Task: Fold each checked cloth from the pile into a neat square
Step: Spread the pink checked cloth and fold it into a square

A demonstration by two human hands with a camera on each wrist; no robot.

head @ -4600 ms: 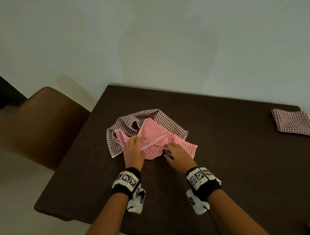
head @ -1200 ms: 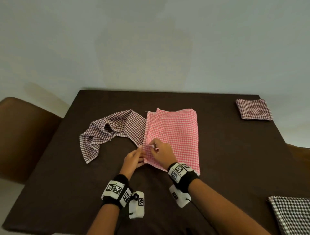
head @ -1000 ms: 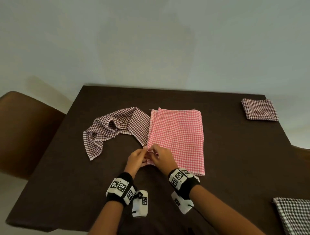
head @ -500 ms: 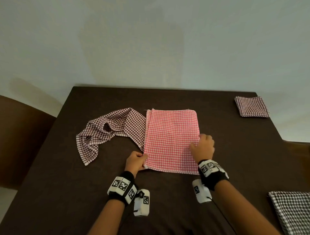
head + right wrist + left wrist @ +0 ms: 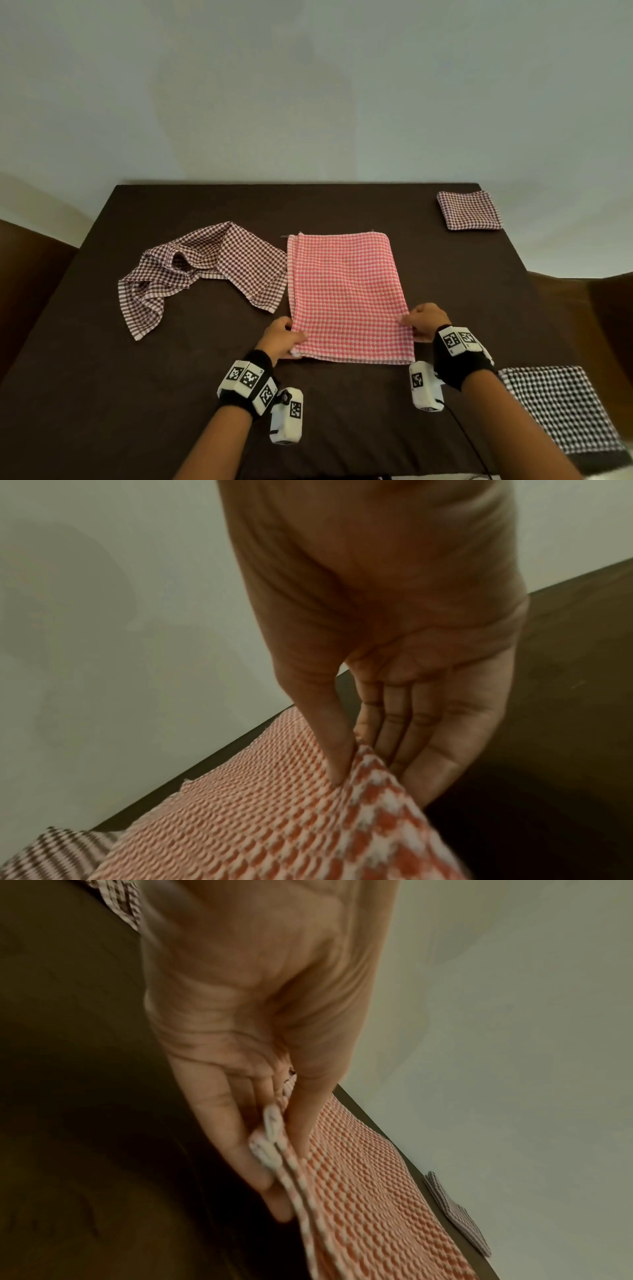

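A red-and-white checked cloth (image 5: 346, 294) lies folded in half as a tall rectangle in the middle of the dark table (image 5: 342, 205). My left hand (image 5: 284, 337) pinches its near left corner, thumb on top and fingers under the doubled hem (image 5: 274, 1139). My right hand (image 5: 423, 320) pinches the near right edge between thumb and fingers (image 5: 356, 761). A brown-and-white checked cloth (image 5: 202, 270) lies crumpled just left of the red cloth, touching its left edge.
A folded brown checked square (image 5: 468, 210) sits at the table's far right corner. A folded black-and-white checked cloth (image 5: 561, 411) lies at the near right edge. Brown chairs (image 5: 30, 260) stand at both sides. A pale wall rises behind the table.
My right hand slid from the cloth's near left corner across to its near right edge and took hold there. My left hand kept its pinch on the near left corner.
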